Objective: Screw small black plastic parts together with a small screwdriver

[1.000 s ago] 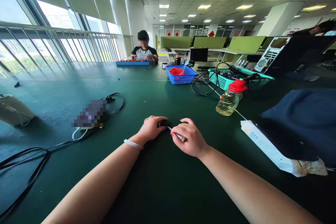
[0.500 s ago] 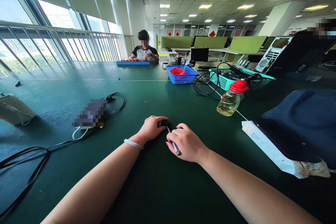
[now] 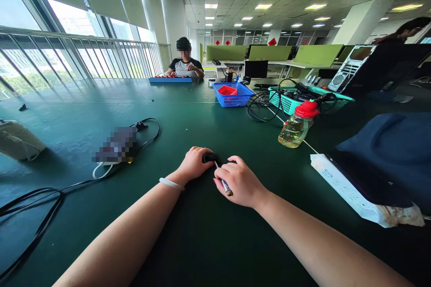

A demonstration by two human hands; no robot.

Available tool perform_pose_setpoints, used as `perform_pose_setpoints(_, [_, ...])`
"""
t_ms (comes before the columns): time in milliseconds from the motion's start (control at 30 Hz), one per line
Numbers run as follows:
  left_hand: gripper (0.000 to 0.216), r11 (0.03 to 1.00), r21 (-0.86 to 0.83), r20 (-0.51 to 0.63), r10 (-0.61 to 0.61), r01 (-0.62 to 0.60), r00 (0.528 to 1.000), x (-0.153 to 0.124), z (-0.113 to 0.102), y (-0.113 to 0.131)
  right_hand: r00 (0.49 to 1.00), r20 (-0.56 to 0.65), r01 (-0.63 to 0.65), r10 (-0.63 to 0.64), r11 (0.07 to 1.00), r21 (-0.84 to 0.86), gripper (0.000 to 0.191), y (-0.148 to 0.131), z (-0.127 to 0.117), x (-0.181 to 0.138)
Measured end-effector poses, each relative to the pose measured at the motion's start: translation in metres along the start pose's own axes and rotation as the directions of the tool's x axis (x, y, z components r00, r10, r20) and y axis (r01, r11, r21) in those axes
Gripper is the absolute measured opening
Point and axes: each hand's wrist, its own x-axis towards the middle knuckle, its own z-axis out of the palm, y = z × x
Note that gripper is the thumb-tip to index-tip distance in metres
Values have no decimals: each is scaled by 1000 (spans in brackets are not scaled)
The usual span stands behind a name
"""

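My left hand [image 3: 195, 162], a pale bracelet on its wrist, is closed around a small black object [image 3: 209, 157] low over the dark green table [image 3: 188, 237]. What kind of object it is cannot be made out. Facing it from the right, my right hand [image 3: 239, 183] grips a slim screwdriver-like tool [image 3: 227, 188]. The thin shaft points up and left to the black object, and its tip is at or very near that object. The brownish butt end sticks out below my fingers.
A blocky device with a cable [image 3: 116, 144] lies left. To the right are a red-capped bottle [image 3: 293, 132], a white box [image 3: 346, 190] and dark blue cloth [image 3: 390, 143]. Farther back stand a blue basket [image 3: 234, 101], a green basket [image 3: 288, 106] and a seated person [image 3: 185, 65].
My hands hold almost the same pose, with only a slight shift of the fingers. At the far right, the person behind the computer case has more of the head in view.
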Motion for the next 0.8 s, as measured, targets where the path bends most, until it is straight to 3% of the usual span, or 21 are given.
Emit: perform_pose_setpoints(800, [31,999,-15,28,31,-31,999,0,0,-1,998,-65,3,-2,1000,8,15,5,-1,-1])
